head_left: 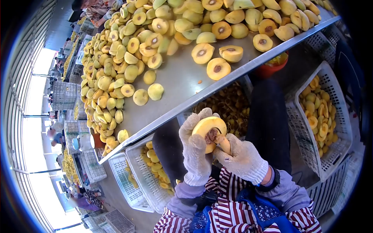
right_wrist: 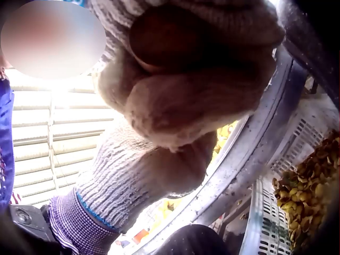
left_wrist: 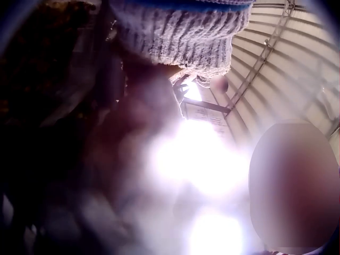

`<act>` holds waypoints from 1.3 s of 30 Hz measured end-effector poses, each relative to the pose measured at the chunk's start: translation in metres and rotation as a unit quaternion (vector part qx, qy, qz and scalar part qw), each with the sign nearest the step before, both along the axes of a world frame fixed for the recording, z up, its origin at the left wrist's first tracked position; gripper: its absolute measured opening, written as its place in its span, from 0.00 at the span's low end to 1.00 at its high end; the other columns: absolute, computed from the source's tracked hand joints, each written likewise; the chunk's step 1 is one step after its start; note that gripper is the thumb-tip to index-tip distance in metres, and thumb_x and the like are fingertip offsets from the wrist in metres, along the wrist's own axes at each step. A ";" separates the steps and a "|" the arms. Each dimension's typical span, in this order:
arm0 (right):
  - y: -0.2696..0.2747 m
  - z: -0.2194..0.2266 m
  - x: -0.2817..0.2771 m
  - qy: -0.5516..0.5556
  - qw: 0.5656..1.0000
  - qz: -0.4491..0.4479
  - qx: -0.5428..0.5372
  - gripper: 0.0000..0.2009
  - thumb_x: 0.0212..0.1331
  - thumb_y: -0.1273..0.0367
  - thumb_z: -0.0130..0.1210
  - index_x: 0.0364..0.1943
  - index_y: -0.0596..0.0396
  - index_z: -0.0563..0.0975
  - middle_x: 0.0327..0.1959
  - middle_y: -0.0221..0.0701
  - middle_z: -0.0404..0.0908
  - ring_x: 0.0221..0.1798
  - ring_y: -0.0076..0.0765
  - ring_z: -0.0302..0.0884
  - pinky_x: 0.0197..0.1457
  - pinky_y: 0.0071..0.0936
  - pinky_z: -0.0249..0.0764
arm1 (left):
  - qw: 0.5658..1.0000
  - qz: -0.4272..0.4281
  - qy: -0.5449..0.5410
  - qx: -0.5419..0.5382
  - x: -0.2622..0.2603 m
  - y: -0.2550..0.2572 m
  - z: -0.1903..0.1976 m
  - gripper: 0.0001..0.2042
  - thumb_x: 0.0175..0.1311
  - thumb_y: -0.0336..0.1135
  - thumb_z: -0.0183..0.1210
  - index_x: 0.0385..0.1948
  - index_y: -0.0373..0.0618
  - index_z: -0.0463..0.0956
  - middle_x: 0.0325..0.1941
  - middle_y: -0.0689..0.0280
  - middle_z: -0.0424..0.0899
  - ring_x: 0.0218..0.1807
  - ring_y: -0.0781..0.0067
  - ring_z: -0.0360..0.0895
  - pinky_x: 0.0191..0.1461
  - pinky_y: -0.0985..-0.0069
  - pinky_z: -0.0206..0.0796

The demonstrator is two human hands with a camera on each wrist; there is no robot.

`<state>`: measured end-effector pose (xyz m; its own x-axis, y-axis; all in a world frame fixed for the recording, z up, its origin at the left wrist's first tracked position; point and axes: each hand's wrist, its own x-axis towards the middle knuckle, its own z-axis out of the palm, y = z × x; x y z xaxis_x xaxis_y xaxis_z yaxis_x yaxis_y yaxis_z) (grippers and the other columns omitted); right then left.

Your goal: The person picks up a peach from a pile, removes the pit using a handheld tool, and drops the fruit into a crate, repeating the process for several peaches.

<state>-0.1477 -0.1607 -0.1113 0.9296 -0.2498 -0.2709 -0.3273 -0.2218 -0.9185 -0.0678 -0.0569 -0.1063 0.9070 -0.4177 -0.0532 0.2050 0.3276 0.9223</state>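
Observation:
In the head view, my gloved left hand point(head_left: 194, 155) holds a yellow peach half point(head_left: 203, 127) with its cut face up and a brown pit point(head_left: 211, 134) in the middle. My gloved right hand point(head_left: 246, 159) grips a short wooden-handled tool point(head_left: 223, 143), its thin curved metal end at the pit. The right wrist view shows the round butt of the tool's handle point(right_wrist: 164, 40) within the right glove, with the left glove's ribbed cuff point(right_wrist: 119, 178) below. Glare washes out much of the left wrist view, where a knitted glove cuff point(left_wrist: 180, 40) shows at the top.
A metal table point(head_left: 175, 83) carries a heap of peach halves point(head_left: 112, 73). Below its edge are brown pieces point(head_left: 233, 105). White crates with peach halves stand at the left point(head_left: 145, 182) and right point(head_left: 342, 149). A red bucket point(head_left: 272, 68) sits under the table.

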 end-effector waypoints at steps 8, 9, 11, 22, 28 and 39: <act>-0.016 0.015 0.003 0.065 0.927 0.048 0.366 0.15 0.65 0.59 0.57 0.45 0.55 0.72 0.23 0.31 0.78 0.18 0.31 0.74 0.23 0.28 0.71 | 0.959 -0.040 -0.252 0.126 0.004 0.007 0.004 0.24 0.70 0.42 0.57 0.63 0.41 0.65 0.65 0.46 0.69 0.64 0.51 0.71 0.68 0.58 0.63; -0.019 0.017 0.005 0.093 0.903 0.053 0.416 0.15 0.65 0.60 0.57 0.44 0.55 0.72 0.20 0.28 0.76 0.16 0.25 0.72 0.20 0.25 0.69 | 0.939 -0.022 -0.316 0.131 0.005 0.008 -0.006 0.22 0.70 0.39 0.57 0.62 0.41 0.66 0.64 0.44 0.70 0.64 0.51 0.71 0.67 0.58 0.64; -0.026 0.014 0.001 0.122 0.868 0.077 0.475 0.13 0.65 0.60 0.58 0.42 0.54 0.72 0.17 0.24 0.72 0.13 0.19 0.66 0.16 0.20 0.63 | 0.935 -0.052 -0.314 0.156 0.009 0.008 -0.001 0.21 0.70 0.37 0.58 0.61 0.41 0.67 0.64 0.46 0.71 0.63 0.52 0.72 0.66 0.59 0.66; -0.031 0.005 -0.009 0.160 0.699 0.133 0.684 0.11 0.66 0.64 0.54 0.33 0.58 0.74 0.11 0.24 0.69 0.07 0.19 0.61 0.11 0.19 0.61 | 0.943 -0.194 -0.190 0.192 0.030 -0.006 0.024 0.34 0.54 0.56 0.67 0.54 0.35 0.73 0.60 0.50 0.77 0.57 0.57 0.79 0.56 0.67 0.76; -0.031 -0.003 -0.016 0.109 0.666 0.164 0.719 0.11 0.68 0.62 0.52 0.35 0.56 0.74 0.10 0.23 0.68 0.07 0.19 0.61 0.11 0.19 0.61 | 0.954 -0.201 -0.174 0.137 0.026 -0.011 0.019 0.39 0.54 0.64 0.64 0.56 0.35 0.71 0.56 0.48 0.79 0.53 0.55 0.82 0.54 0.66 0.78; -0.039 0.004 -0.011 0.109 0.717 0.220 0.653 0.10 0.65 0.63 0.57 0.37 0.55 0.74 0.14 0.21 0.70 0.11 0.14 0.61 0.13 0.17 0.56 | 0.966 -0.129 0.224 -0.028 0.012 -0.029 0.016 0.35 0.67 0.61 0.54 0.61 0.35 0.65 0.57 0.46 0.77 0.54 0.53 0.80 0.56 0.60 0.77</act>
<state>-0.1585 -0.1999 -0.1069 0.7407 0.6533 -0.1569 -0.6566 0.6544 -0.3750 -0.0555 -0.0855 -0.0907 0.6640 -0.6406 -0.3857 0.6601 0.2599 0.7047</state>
